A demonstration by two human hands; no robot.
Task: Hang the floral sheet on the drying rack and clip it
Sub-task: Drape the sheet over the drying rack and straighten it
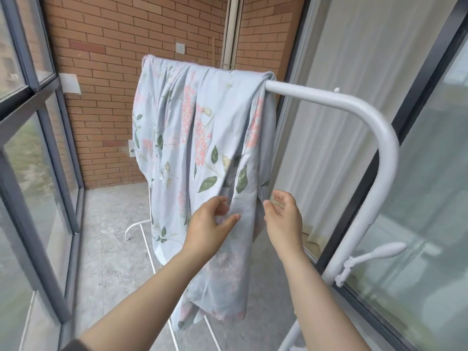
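Note:
The floral sheet [192,138], pale blue with pink flowers and green leaves, hangs bunched over the top bar of the white drying rack [329,100] and reaches almost to the floor. My left hand [210,224] is at a hanging fold at mid height, thumb and fingers spread around the cloth without closing on it. My right hand [282,216] is open just right of the same fold, palm turned toward it, fingers relaxed, at the sheet's right edge. No clip is in view.
The rack's curved right post [379,173] carries a white lever handle [374,252] low down. Its thin floor rails [152,259] run under the sheet. A brick wall [101,72] stands behind, glass panels left and right, and concrete floor [114,236] below.

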